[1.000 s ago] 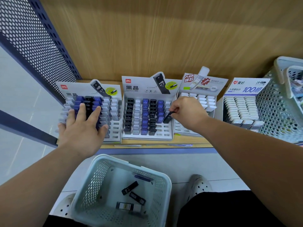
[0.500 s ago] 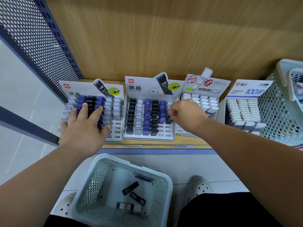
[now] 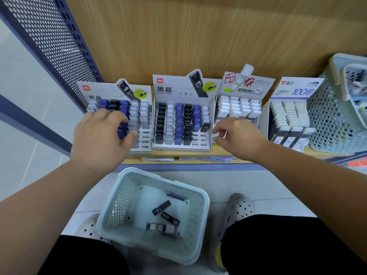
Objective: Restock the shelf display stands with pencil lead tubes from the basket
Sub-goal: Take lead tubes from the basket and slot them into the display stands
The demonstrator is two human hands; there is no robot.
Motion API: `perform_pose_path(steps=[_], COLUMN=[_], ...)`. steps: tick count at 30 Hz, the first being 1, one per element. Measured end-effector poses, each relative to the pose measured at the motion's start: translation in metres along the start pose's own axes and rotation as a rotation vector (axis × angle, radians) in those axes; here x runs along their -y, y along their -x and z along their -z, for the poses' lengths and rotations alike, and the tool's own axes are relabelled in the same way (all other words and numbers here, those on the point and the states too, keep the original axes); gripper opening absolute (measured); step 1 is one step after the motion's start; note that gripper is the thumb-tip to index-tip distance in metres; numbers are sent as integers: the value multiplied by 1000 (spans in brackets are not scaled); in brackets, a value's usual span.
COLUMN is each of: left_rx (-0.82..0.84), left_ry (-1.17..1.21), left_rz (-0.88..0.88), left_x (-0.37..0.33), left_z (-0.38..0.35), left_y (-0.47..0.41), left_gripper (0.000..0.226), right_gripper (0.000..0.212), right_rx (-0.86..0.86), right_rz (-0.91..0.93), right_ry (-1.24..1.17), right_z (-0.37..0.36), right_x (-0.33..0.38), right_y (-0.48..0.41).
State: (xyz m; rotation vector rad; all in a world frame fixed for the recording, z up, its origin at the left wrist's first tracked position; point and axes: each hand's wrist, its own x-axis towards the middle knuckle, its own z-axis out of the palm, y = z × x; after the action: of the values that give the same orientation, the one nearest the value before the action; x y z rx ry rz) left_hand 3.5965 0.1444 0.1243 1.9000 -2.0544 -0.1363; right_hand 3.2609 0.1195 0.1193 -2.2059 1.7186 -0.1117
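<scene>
On the wooden shelf stand two grey display stands of black, blue and white pencil lead tubes. My left hand (image 3: 103, 135) rests on the tubes of the left stand (image 3: 142, 116), its fingers bent over them. A black tube (image 3: 205, 127) sits in the right-hand column of the middle stand (image 3: 182, 143). My right hand (image 3: 236, 135) hovers just right of that tube, fingers loosely curled and holding nothing. Below, between my feet, the pale green basket (image 3: 139, 172) holds a few black tubes (image 3: 161, 207).
Two stands of white tubes (image 3: 238, 106) (image 3: 288, 114) fill the shelf to the right, beside a second mesh basket (image 3: 333, 126). A perforated metal panel (image 3: 59, 46) closes the left side. The shelf's front edge (image 3: 198, 161) carries price strips.
My right hand has let go of the black tube in the middle stand's right column and drawn back to the right. My left hand stays on the left stand, fingers more bent.
</scene>
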Motion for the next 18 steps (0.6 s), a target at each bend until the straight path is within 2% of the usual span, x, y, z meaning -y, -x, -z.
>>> perform_pose_path(steps=[2,4,6,9,11,13,15,18], left_rx=[92,325,639,978,1054,1108,1159,1209], left_ry=[125,178,86,-97,-169,-211,-215,-209], left_rz=[-93,-151,-188,-257,-293,-296,-311,-382], left_x=[1,3,7,11,8,6,7,14], left_z=[5,1,-13,-48,-80,-117,-152,-196], left_y=[24,55,75,80,78,82,90,106], left_gripper=[20,21,31,53,61,68,72,76], right_gripper=[11,13,22,47,53,43,34,39], right_rx=[51,83,119,261,283,244,220,243], right_rz=[-53,-191,-395,-592,-659,-695,-668,-619], right_ry=[-63,-251,-455,-513,-545,-595,-574,-537], right_z=[-9,-31,-62,-116,-150,-174,-189,-198], right_x=[-2,-3,-1,6,11,15,12,2], right_y=[28,51,67,84,93,99,103,107])
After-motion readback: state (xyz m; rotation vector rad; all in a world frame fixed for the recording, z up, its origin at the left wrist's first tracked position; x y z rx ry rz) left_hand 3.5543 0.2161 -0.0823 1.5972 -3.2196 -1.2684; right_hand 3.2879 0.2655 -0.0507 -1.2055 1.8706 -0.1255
